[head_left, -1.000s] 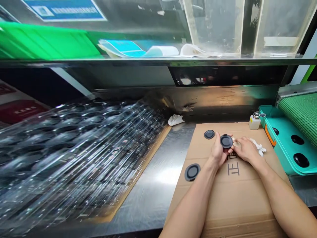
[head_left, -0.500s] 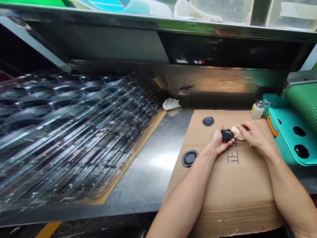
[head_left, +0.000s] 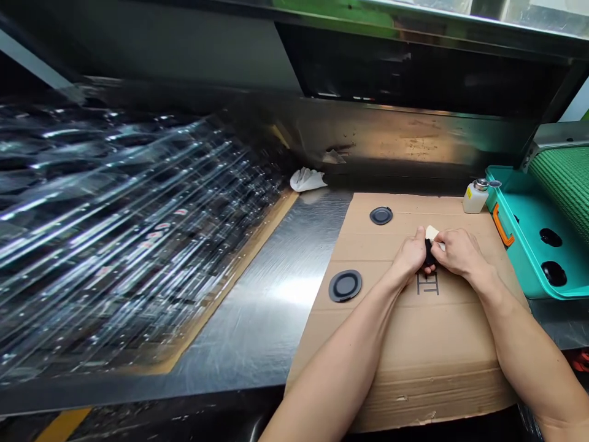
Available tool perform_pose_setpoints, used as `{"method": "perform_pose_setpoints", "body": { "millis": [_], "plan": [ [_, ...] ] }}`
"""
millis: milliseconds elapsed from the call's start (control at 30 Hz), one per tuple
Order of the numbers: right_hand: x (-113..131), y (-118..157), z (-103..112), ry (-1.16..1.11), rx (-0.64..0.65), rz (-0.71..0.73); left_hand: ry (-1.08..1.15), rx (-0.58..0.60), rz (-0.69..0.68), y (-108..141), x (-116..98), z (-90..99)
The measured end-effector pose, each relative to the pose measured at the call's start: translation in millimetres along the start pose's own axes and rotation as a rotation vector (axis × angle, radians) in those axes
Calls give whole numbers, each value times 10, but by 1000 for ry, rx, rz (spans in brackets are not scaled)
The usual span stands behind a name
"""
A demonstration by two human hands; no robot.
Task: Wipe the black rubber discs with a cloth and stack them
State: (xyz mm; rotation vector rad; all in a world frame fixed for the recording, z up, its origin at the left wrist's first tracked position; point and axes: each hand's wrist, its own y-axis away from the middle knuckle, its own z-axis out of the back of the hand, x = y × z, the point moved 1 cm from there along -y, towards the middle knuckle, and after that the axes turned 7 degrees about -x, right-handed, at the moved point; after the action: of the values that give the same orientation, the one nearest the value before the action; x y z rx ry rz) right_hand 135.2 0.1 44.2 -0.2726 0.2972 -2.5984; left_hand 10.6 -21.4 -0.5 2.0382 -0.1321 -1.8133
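My left hand (head_left: 411,253) is closed around a small black oval plastic part (head_left: 429,253), held tilted above the cardboard. Pinched in my right hand (head_left: 456,248) is a cream-white cloth (head_left: 431,233), pressed against that part. Fingers cover most of both things. To the left on the cardboard sheet (head_left: 396,344) lie two flat dark grey oval pieces, a far one (head_left: 381,215) and a nearer one (head_left: 345,286).
A white pump bottle (head_left: 475,197) stands at the cardboard's far right corner. Beside it is a teal bin (head_left: 529,270) with glossy black oval parts, next to a green conveyor belt (head_left: 564,184). Clear plastic trays (head_left: 138,245) fill the left. A crumpled white cloth (head_left: 307,180) lies behind.
My right hand has moved left with the cloth, onto the black part. My left hand has turned the part from facing up to tilted on edge. The view has shifted slightly.
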Motion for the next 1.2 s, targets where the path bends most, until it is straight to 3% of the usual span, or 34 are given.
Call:
{"method": "perform_pose_setpoints", "body": {
  "millis": [167,400,600,800,933,1100,1200],
  "plan": [
    [-28,-15,3,-101,-54,80,-65,-17,-34,25,37,-27],
    [-65,-20,5,-105,28,65,2,6,5,40,1,-23],
    [-53,-22,-27,-187,-49,87,-14,60,-4,28,-4,-1],
    [-83,-3,26,-110,103,22,-97,93,-55,41,24,13],
    [-49,7,28,-141,14,53,-112,56,-32,38,56,-4],
    [-51,23,56,-189,64,-28,94,114,15,35,18,5],
    [-121,22,104,-287,-17,-72,370,129,200,10,-113,114]
  ]
}}
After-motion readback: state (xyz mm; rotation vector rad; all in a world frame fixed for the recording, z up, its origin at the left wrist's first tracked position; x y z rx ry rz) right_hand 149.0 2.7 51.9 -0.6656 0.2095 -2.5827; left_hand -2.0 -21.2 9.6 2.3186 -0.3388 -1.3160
